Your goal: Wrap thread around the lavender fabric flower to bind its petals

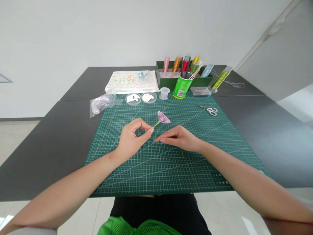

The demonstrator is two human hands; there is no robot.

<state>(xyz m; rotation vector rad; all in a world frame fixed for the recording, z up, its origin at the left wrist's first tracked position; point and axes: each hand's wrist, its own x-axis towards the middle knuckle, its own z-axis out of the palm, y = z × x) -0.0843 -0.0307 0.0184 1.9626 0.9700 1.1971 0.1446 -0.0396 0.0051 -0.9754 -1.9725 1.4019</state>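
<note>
My left hand [134, 136] pinches the thin green stem of a pale purple artificial flower [163, 117] between thumb and forefinger. The flower tilts up to the right, above the green cutting mat [117, 181]. Just right of and below the flower, my right hand [179, 138] hovers low over the mat. Its thumb and fingers are drawn together, pointing left, and apart from the flower. Whether anything thin is between those fingertips I cannot make out.
Along the back stand two dishes of white pieces [133, 99], a small lidded tub [164, 93], a green can of tools [182, 86] and a green box of ribbon rolls [168, 83]. Scissors [210, 111] lie right; a plastic bag [101, 103] and stacked white sheets [132, 85] lie left.
</note>
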